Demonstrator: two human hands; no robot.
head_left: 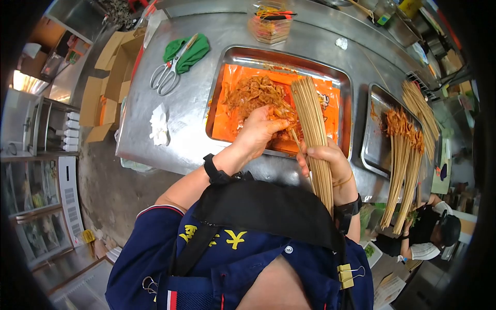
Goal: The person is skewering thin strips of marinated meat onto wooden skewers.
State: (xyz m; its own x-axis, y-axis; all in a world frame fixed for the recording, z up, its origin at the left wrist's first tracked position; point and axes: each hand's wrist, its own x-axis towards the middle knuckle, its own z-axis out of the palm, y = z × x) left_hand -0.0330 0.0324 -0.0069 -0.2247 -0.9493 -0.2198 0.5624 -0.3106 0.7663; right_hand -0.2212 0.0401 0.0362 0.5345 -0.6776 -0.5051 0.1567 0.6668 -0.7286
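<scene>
My right hand (pixel 330 159) is wrapped round a thick bundle of bamboo skewers (pixel 309 111), whose upper ends lean over the metal tray. One skewer stands apart from the bundle and runs toward my left hand (pixel 261 129). The fingers of that hand are closed on a piece of red, sauce-coated meat at the tip of this skewer. Just beyond them is a heap of the same shredded-looking meat (pixel 258 93). It lies on an orange plastic bag (pixel 333 103) inside the deep metal tray (pixel 344 77).
Loaded skewers (pixel 398 170) lie across a second tray (pixel 368 144) at right, handles overhanging the table edge. More bare skewers (pixel 418 101) lie beyond. Scissors (pixel 168 72) rest by a green cloth (pixel 194 58). A clear container (pixel 269 28) stands behind. Another person (pixel 421 230) works at lower right.
</scene>
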